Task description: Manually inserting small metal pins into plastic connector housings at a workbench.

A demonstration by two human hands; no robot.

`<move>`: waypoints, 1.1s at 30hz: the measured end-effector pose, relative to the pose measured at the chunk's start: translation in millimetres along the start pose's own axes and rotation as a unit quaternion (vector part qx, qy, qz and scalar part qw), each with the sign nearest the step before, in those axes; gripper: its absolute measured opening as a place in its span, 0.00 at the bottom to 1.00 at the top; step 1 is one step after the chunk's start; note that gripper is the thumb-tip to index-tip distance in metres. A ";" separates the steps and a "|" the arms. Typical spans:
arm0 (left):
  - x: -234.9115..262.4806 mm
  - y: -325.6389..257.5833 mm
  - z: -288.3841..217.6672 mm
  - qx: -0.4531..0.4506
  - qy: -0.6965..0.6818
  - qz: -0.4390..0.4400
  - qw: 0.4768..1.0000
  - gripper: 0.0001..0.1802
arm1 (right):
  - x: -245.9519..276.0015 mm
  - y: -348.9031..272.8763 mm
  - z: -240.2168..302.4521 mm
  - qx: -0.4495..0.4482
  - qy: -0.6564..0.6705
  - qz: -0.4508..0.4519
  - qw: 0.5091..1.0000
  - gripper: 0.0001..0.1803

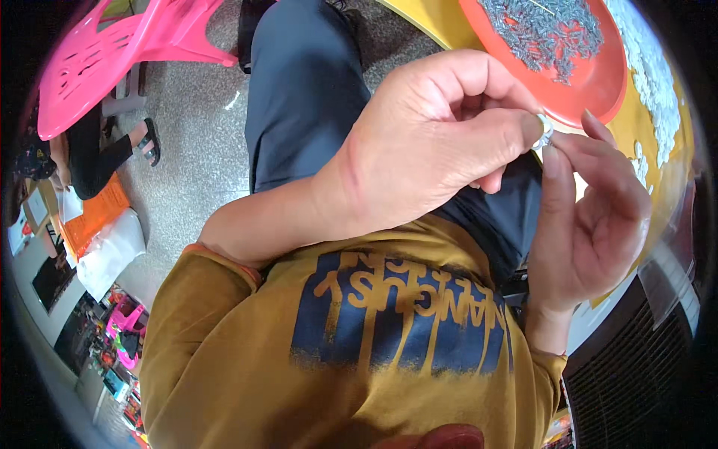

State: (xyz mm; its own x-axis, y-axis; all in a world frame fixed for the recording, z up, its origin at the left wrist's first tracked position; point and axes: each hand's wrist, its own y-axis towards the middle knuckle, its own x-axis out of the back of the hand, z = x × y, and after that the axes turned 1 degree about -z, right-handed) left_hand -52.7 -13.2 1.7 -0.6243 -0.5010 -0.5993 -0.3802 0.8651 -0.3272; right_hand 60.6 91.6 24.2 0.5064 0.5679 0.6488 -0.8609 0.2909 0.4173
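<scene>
As we look down on our hands:
Left hand point(434, 142): pinches a small white piece point(544, 133) at its fingertips.
Right hand point(591, 217): fingertips meet the same piece.
Beyond hands: red tray point(598, 93) of grey bits on the yellow table point(449, 26).

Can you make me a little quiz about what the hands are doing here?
1. True or false: both hands meet at one small white part.
2. What colour is the tray holding the pile of small grey pieces? A) blue B) orange-red C) green
3. Fill in: the plastic chair on the floor is ____.

Key: 1 true, the left hand and right hand pinch it together. 2 B. 3 pink.
</scene>
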 end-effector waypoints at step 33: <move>2.8 6.6 -19.1 -0.039 0.170 -0.157 0.972 0.10 | -3.7 -17.0 -4.1 -0.294 0.256 -0.240 0.889 0.08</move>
State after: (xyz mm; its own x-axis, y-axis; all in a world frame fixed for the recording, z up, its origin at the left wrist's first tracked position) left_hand -70.0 -9.3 11.9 -0.6538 -0.7304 -0.1974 -0.6308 0.6703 -0.3909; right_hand 73.2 87.7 12.1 0.8636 0.5020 0.0474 -0.5041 0.8612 0.0651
